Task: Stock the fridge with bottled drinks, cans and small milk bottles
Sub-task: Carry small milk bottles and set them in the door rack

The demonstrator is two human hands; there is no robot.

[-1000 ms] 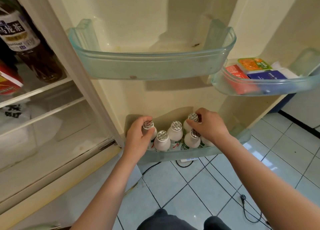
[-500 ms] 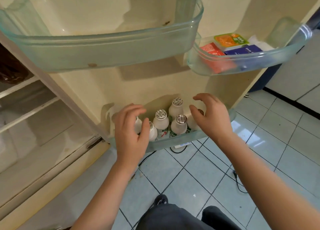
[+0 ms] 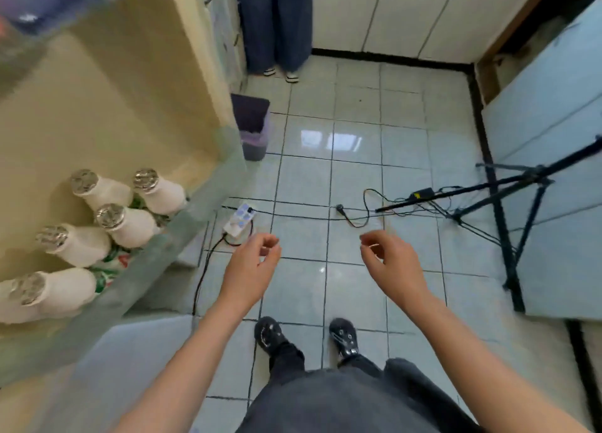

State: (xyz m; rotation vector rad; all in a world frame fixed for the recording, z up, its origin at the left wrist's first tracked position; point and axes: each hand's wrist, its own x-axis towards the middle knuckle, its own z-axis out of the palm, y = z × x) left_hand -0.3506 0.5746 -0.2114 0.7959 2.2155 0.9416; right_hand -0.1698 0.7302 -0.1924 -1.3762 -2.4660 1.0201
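Left hand [image 3: 250, 269] and right hand [image 3: 394, 264] loosely curled, empty (5 milk bottles [image 3: 130, 228] in door shelf [image 3: 182, 233])

White milk bottles [image 3: 130, 227] are wearing silver caps [image 3: 110, 215] and, seemingly, green-and-red labels [image 3: 110, 263]. Right of them, pale floor tiles [image 3: 355, 185] are showing dark grid lines; a lilac bin [image 3: 255, 139] is sitting beyond.
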